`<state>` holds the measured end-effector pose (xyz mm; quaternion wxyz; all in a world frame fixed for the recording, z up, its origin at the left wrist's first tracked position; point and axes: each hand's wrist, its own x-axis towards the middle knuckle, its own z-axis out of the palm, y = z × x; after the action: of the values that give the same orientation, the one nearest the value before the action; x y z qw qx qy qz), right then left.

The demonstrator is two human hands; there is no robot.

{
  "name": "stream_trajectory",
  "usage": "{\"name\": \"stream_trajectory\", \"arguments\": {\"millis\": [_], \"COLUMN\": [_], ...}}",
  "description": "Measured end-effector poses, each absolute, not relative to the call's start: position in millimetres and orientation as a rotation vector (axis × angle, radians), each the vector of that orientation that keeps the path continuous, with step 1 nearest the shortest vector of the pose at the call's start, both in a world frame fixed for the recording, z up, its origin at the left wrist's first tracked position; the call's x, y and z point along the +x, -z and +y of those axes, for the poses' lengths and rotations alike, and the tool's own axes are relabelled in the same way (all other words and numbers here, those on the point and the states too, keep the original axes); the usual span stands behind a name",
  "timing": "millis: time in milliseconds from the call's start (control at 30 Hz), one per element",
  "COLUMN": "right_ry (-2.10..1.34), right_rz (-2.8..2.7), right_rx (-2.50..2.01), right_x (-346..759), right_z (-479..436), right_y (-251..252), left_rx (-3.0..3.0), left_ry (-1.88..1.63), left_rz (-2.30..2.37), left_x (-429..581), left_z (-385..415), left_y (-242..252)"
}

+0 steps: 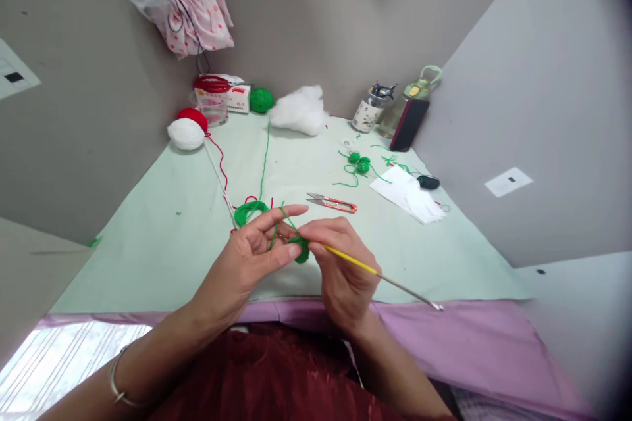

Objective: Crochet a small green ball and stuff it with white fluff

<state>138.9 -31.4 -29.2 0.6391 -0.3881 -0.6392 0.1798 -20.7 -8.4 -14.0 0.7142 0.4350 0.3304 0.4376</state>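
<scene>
Nearside of the scissors (340,204), green crochet (303,252) is pinched in the left hand (251,255), yarn (288,218) run over its forefinger, likely for tension; yellow hook (351,260) is clasped pen-like by the right hand (343,276), presumably for fine control.

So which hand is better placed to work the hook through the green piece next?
Probably the right hand: it grips the yellow-handled hook, one end by the green piece. The left hand is busy holding that piece, with a green strand over its index finger.
</scene>
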Motion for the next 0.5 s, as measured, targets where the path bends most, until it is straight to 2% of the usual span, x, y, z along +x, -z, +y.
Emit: {"name": "stream_trajectory", "arguments": {"millis": [100,300,500], "right_ry": [-0.407,-0.063,-0.612], "right_rz": [-1.466,-1.626,-1.239], "right_rx": [-0.891,-0.914,-0.843], "right_x": [138,142,143], "right_z": [-32,-35,-31], "right_y": [33,41,24], "left_rx": [0.942,0.705,0.747], "left_ry": [-1.019,-0.929,-0.981], "left_rz": [0.776,0.714,0.742], "left_x": [-18,-17,-21], "left_z": [-9,-6,-3], "left_y": [15,14,9]}}
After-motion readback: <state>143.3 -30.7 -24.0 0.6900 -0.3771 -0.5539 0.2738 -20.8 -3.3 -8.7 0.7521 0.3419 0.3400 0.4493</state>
